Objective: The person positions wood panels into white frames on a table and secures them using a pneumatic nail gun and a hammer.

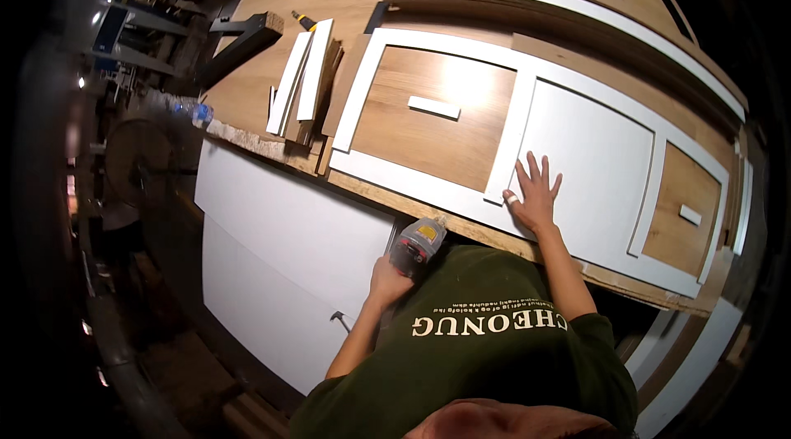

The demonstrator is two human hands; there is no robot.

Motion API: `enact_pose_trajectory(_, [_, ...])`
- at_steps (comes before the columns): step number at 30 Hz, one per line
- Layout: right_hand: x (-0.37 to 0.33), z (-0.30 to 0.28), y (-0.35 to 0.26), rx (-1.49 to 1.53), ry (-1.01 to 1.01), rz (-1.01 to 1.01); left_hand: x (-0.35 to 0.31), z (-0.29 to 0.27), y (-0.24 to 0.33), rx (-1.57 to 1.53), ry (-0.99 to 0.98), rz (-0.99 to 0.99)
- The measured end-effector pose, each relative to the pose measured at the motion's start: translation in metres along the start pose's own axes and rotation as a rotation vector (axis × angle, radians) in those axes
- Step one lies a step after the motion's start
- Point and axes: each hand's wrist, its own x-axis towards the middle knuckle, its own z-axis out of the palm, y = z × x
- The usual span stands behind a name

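Note:
At the table's near edge, my left hand (389, 281) is closed round a grey handheld power tool (418, 241) with a yellow label and red trim. The tool's tip is close to the wooden edge; its exact kind is unclear. My right hand (537, 196) lies flat with fingers spread, a white band on one finger. Beneath it is a white panel (593, 138) set in the middle of a long white frame (512, 118). Wood shows through the frame's openings on both sides. One small white strip (434, 108) lies in the left opening, another white strip (690, 214) in the right.
White-faced strips (298, 81) are stacked left of the frame, near a yellow-and-black tool (304, 21). Long white boards (560, 7) run behind the frame. Large white sheets (288, 249) stand below the table's left edge. A clear plastic bottle (198, 112) is at the left corner.

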Motion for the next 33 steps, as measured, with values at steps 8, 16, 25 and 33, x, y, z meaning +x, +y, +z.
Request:
enact_pose_trajectory(8, [0.013, 0.007, 0.006, -0.06, -0.08, 0.019, -0.005, 0.007, -0.038, -0.19, 0.053, 0.125])
enact_pose_trajectory(16, [0.0, 0.012, 0.001, -0.049, -0.01, 0.103, 0.018, -0.016, -0.027, -0.093, -0.039, 0.019])
enact_pose_trajectory(25, [-0.045, -0.034, 0.07, -0.006, 0.263, 0.131, -0.004, 0.017, -0.064, -0.152, -0.089, 0.146])
enact_pose_trajectory(33, [-0.111, -0.089, 0.246, 0.033, 0.756, 0.612, -0.025, 0.039, 0.07, -0.2, -0.015, 0.38])
